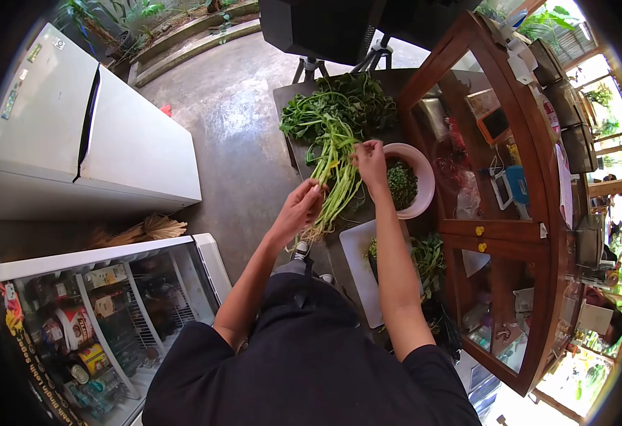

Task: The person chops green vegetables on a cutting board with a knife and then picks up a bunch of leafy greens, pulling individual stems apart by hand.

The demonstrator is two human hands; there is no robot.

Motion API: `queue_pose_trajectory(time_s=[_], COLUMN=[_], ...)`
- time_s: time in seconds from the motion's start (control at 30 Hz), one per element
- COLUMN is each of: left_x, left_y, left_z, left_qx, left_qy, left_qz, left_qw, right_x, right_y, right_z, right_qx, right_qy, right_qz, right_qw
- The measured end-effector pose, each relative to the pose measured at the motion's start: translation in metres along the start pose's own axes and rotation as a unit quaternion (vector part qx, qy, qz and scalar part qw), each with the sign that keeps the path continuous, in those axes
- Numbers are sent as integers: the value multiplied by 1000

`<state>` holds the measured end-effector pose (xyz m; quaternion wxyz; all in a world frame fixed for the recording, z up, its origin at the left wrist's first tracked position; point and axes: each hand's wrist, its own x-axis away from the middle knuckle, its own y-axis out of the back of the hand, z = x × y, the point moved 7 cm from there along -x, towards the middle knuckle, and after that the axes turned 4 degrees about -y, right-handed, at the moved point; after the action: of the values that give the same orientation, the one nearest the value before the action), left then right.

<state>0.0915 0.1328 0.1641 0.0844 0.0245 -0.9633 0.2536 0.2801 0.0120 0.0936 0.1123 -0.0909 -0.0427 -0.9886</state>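
Long green leafy stems [336,153] lie on a dark table [282,103], their leaves at the far end and pale roots toward me. My left hand [304,204] is closed at the left side of the stems, fingers curled near their lower part. Over the right side of the stems, my right hand [370,157] is closed in a pinch beside the bowl; what it holds is too small to make out. A pink bowl [427,186] holds small picked green leaves [401,183].
Nearer me is a white cutting board [359,266] with greens beside it. A wooden glass cabinet [492,227] stands at the right. On the left are a white refrigerator [137,131] and a glass-front cooler [105,248]. Black equipment on tripods [318,35] stands beyond the table.
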Motion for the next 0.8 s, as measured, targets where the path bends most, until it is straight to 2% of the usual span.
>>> queue_pose_trajectory(time_s=[0.07,0.17,0.23,0.37,0.43,0.5,0.57,0.6,0.7,0.8], left_x=[-9,-23,-25,-24,-23,-24,-21,-19,-17,-18], left_y=[-3,-1,-3,-14,-12,-7,-7,-7,-13,-19], left_z=[-10,-16,-17,-11,-2,12,10,6,-5,-23], left_qx=[44,12,-7,-14,22,59,53,48,39,30], left_qy=[1,2,2,4,9,64,55,46,45,18], left_qz=[-29,-35,-28,-11,-6,-18,-25,-35,-21,-7], left_qw=[999,999,1000,1000,1000,996,997,997,998,999], right_x=[12,17,27,26,26,18,13,11,12,7], right_y=[-9,-16,-21,-20,-15,-16,-14,-16,-25,-22], right_z=[-3,6,30,50,44,17,-7,-15,-31,-36], right_qx=[22,62,-13,-116,-122,-76,-100,-77,-1,32], right_qy=[-7,-8,-43,-21,-23,-20,-50,-88,-108,-75], right_qz=[22,75,114,108,27,23,-4,25,57,17], right_qw=[999,995,992,987,992,997,994,993,992,997])
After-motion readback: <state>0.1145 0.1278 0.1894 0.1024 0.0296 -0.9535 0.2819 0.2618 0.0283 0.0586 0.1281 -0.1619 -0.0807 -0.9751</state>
